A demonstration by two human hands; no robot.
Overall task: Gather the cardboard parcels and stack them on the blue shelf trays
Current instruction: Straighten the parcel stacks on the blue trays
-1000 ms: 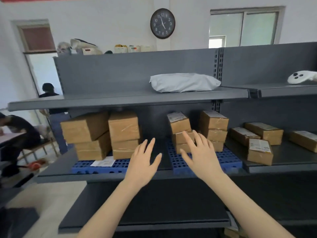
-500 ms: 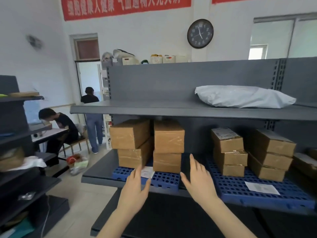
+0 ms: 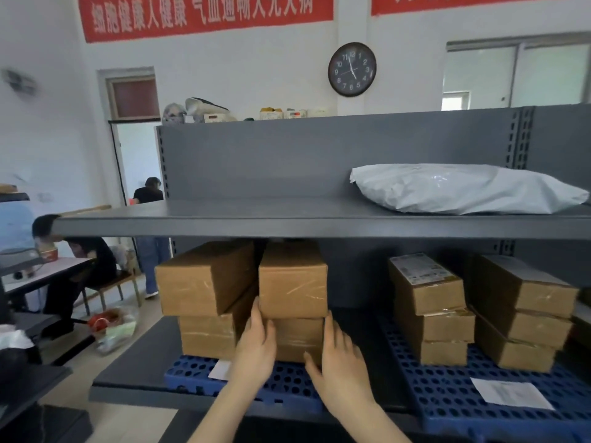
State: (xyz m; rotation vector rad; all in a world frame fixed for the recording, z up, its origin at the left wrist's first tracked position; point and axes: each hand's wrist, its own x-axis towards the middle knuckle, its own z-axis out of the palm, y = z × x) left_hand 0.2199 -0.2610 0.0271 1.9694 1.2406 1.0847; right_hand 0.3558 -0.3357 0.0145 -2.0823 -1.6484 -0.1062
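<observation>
On the middle shelf a blue tray (image 3: 192,370) holds two stacks of brown cardboard parcels. The left stack has a skewed top parcel (image 3: 204,279). In the right stack, a top parcel (image 3: 292,279) sits on a lower parcel (image 3: 299,338). My left hand (image 3: 256,346) lies flat against the lower parcel's left side, fingers straight and reaching up to the seam. My right hand (image 3: 340,358) presses its right side, thumb on the front face. A second blue tray (image 3: 447,391) to the right carries two taller stacks of parcels (image 3: 430,310).
A white poly mailer (image 3: 460,188) lies on the upper grey shelf (image 3: 224,219). A paper slip (image 3: 511,394) rests on the right tray. Left of the shelving, a seated person (image 3: 83,260) is at a table, with bags (image 3: 112,324) on the floor.
The view has shifted left and closer to the shelf. Both hands moved forward from open air onto the sides of the lower parcel in the left tray's right stack.
</observation>
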